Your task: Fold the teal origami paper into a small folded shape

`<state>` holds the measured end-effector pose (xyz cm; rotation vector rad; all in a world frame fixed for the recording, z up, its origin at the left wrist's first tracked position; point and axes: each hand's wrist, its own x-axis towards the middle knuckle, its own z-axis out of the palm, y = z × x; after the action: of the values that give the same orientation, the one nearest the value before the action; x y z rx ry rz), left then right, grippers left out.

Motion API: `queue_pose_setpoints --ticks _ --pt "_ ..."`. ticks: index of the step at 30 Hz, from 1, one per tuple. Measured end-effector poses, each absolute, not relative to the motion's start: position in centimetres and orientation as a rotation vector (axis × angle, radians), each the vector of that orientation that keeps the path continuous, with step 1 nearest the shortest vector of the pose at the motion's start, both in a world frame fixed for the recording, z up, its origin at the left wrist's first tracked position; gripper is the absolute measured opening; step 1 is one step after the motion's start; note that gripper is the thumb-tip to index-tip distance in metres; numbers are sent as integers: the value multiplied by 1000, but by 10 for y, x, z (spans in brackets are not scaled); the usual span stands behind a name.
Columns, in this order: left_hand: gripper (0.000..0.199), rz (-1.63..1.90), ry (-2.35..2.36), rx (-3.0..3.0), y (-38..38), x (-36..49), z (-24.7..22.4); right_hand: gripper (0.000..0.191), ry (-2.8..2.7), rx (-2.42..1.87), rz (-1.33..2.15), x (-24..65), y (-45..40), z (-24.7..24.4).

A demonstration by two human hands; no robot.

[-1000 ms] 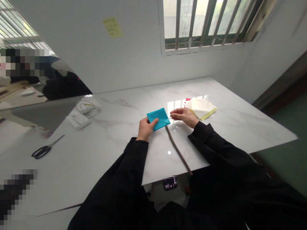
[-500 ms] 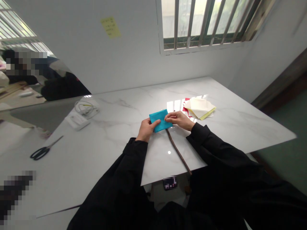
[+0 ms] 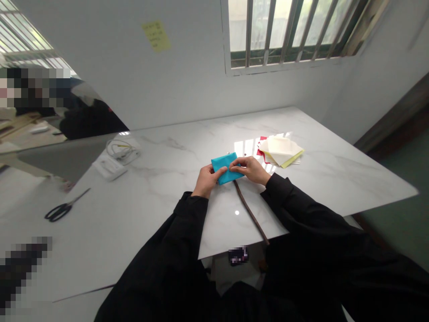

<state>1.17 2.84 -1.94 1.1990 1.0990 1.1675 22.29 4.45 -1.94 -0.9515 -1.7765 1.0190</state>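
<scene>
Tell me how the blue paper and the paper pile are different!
The blue paper is one folded piece, but the paper pile has several sheets. The blue paper is bright blue; the pile is mostly cream, with yellow and red showing. The left hand and right hand hold the blue paper, while the pile lies on the table. Both are paper.

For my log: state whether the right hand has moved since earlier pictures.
Yes, the right hand moved left from the cream paper stack onto the blue paper.

No legible text, a yellow sticky note on the wall at eleven o'clock, its handwritten lines too small to read
</scene>
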Motion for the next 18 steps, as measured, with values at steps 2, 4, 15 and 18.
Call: queue_pose_setpoints --ticks 2,4,15,18 --pt "57 1174 1092 1196 29 12 -20 21 -1776 -946 1010 222 44 -20" --pt "58 1184 1091 1198 28 12 -19 19 -1780 -948 976 221 43 -20" --pt "59 1183 1113 1224 24 15 -13 16 -1815 -973 864 219 42 -22" --pt "60 1173 1118 1230 25 15 -13 15 -1832 -965 856 220 43 -24"
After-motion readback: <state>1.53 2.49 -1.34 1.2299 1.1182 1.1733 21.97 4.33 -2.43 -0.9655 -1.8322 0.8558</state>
